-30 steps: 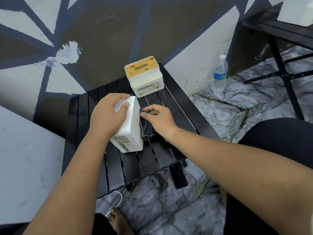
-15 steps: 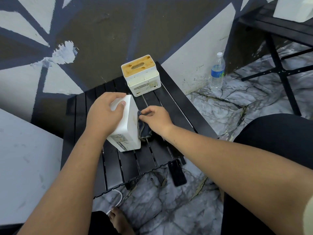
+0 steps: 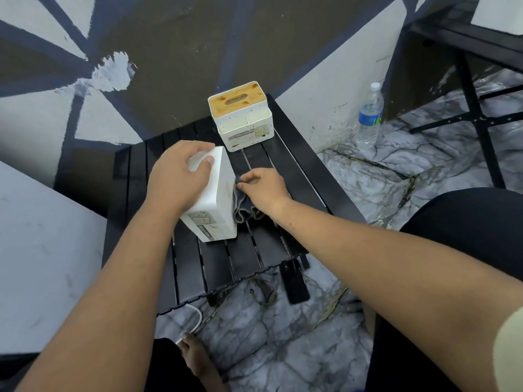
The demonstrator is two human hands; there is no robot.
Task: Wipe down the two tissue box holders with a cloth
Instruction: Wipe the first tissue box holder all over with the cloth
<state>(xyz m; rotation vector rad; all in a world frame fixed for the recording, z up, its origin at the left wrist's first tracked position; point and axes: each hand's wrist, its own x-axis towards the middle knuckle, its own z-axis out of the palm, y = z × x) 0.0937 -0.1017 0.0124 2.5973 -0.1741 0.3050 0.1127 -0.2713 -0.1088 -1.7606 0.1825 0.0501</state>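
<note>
A white tissue box holder lies tipped on its side in the middle of the low black slatted table. My left hand grips its upper far end, thumb on the top face. A dark grey cloth is pressed against the holder's right side, and my right hand pinches the cloth's upper edge there. The second tissue box holder, white with a stained wooden lid, stands upright at the table's far edge.
A water bottle stands on the marble floor to the right by the wall. A dark phone lies on the floor at the table's near right corner, a white cable near my foot. Another black table frame is at far right.
My right hand with the cloth has slid a little along the holder's right side. My left hand keeps its grip on the holder. The view has shifted slightly.
</note>
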